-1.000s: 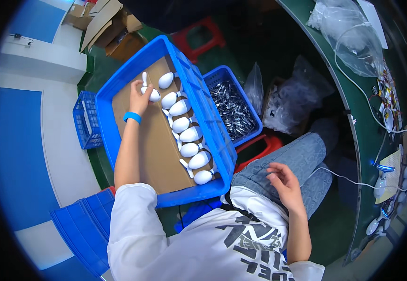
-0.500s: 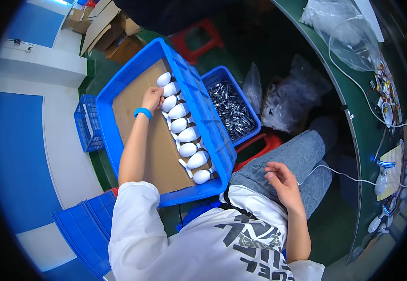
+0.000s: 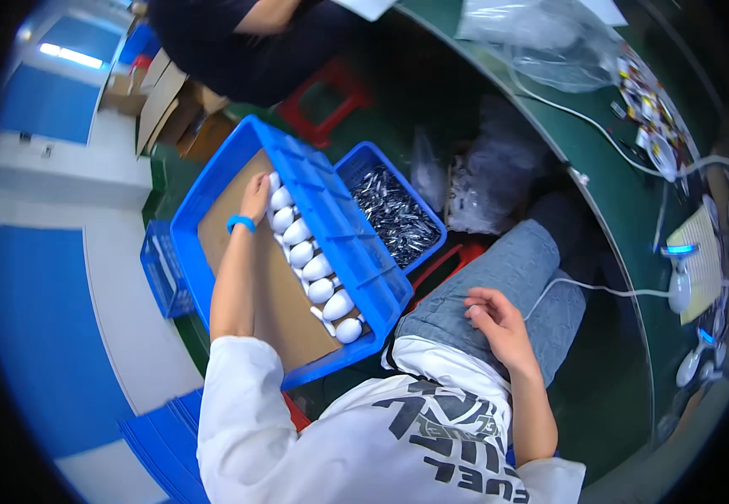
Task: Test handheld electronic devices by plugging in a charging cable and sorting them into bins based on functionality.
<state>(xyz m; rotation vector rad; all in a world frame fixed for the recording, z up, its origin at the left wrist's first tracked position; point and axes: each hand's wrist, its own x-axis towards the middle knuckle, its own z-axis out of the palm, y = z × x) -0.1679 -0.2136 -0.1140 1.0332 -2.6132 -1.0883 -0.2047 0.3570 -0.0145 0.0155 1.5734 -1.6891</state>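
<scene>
a row of white bulbs (image 3: 318,268) lies inside the blue crate (image 3: 339,220), along its right wall on a cardboard sheet (image 3: 285,307). the left hand (image 3: 254,198) is at the crate's far end by the last bulb, and i cannot tell whether its fingers are clamped on it. right of the crate, the right hand (image 3: 499,321) hovers over the jeans (image 3: 499,265), fingers loosely curled, apart from the thumb.
</scene>
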